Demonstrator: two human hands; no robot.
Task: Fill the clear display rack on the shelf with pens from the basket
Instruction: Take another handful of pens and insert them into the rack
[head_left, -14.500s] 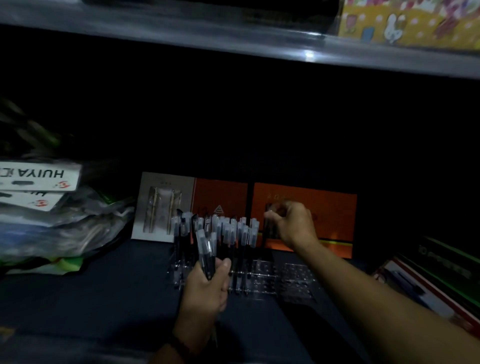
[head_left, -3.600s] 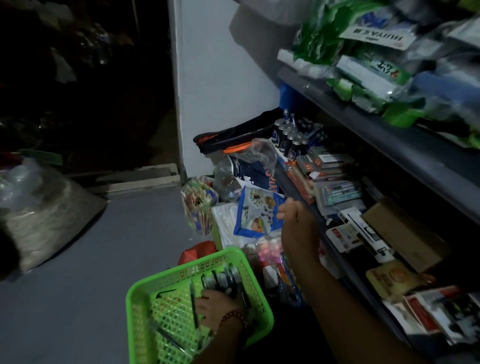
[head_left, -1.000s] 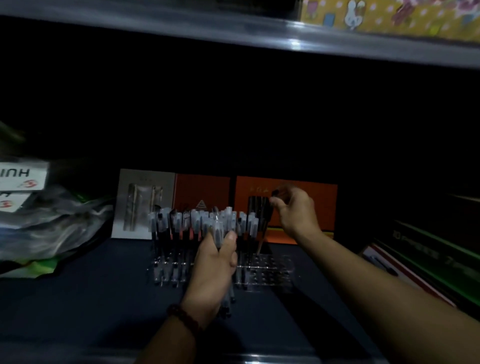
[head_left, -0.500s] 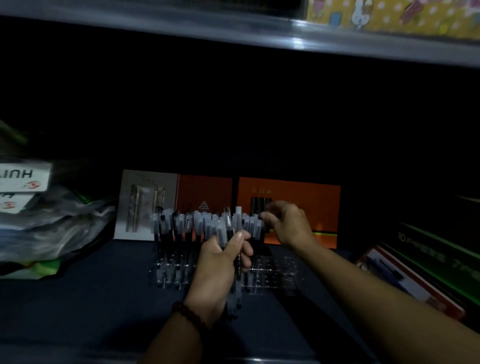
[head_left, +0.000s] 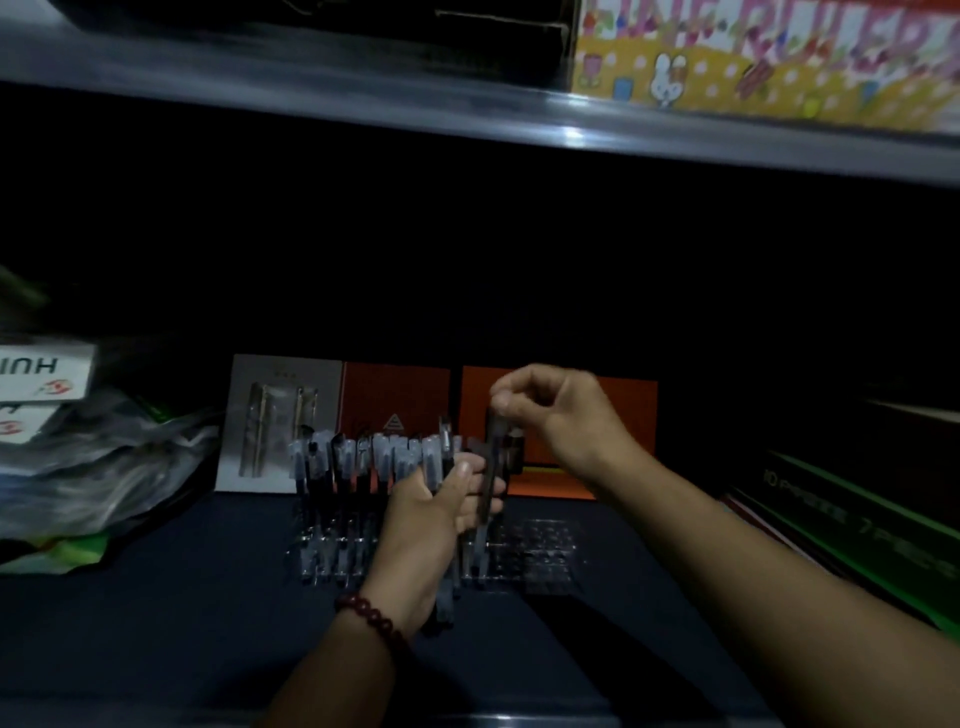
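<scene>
Bare forearms, dark red bead bracelet (head_left: 371, 616)

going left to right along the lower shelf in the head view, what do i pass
clear plastic-wrapped packs with white labels, grey card pen pack, capped pens standing in clear display rack, right hand pinching a dark pen, black box with green stripes

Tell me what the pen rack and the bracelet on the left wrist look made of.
Pen rack: probably clear acrylic or similar hard plastic, glossy; the dark shelf shows through and its hole rims catch light. Bracelet: round dark red beads, smooth sheen; wood, stone or plastic, too dim to tell.
</scene>
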